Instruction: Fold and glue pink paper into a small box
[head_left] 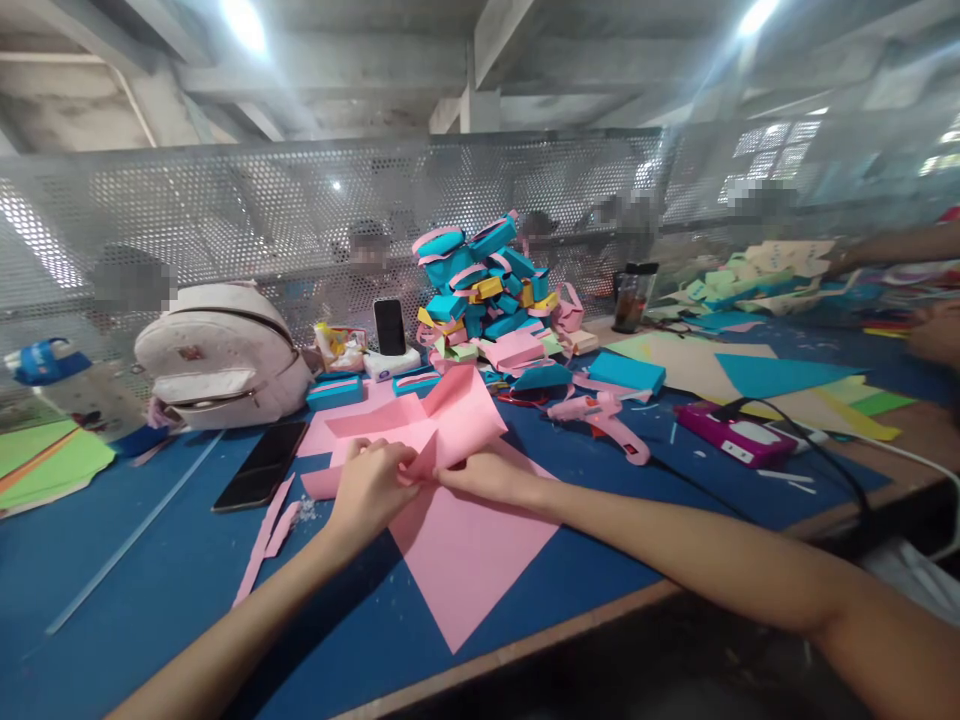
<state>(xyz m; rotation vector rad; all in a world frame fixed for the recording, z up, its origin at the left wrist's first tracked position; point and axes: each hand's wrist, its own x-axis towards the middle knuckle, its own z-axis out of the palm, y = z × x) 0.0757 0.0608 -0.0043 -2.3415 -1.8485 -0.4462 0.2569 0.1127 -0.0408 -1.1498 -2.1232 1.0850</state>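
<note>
Both my hands are at a creased pink paper sheet [461, 415], which stands up in folds above the table. My left hand [375, 480] pinches its near edge with thumb and fingers. Close beside it, my right hand [484, 475] grips the same sheet, its fingers partly hidden behind the paper. Beneath them a flat pink sheet [465, 560] lies on the blue tabletop, one corner pointing toward me. Torn pink strips [266, 535] lie left of my left hand. A pink glue gun [604, 422] rests to the right of my right hand.
A black phone [262, 467] and a white backpack [221, 360] are on the left. Behind the paper rises a pile of blue, pink and yellow paper pieces [487, 300]. A magenta power strip [735, 433] with cables and coloured sheets [787, 375] lie right. Another person's arm [892, 250] shows far right.
</note>
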